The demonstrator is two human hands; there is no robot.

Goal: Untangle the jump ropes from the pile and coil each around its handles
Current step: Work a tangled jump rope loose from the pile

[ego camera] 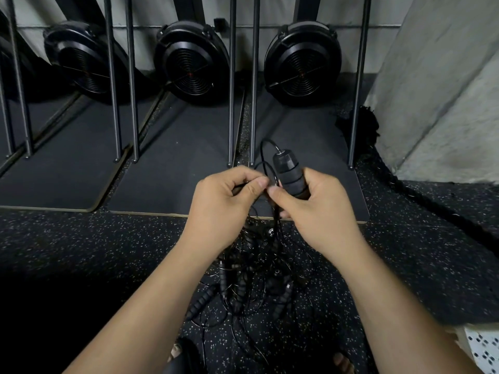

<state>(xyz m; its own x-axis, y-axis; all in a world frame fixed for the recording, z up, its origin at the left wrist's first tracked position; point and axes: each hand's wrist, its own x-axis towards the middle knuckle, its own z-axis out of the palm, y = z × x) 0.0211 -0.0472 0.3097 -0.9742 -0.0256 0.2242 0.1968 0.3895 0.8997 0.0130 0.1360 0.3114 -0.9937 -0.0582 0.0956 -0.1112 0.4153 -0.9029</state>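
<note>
1. Three round black fan housings stand side by side at the back wall: left (81,60), middle (191,63), right (302,66).
2. Thin upright metal bars (232,103) rise in front of them.
3. Dark flat mats (175,157) lie under the bars.
4. The black floor (81,238) is flecked with white.
5. A grey concrete wall (445,90) stands on the right.
6. A thick black rope (405,184) runs along the foot of that wall.
7. A white perforated object (483,349) shows in the bottom right corner.

blk ropes (251,279), blk handle (289,174), white-speckled blk floor (81,238)
</note>
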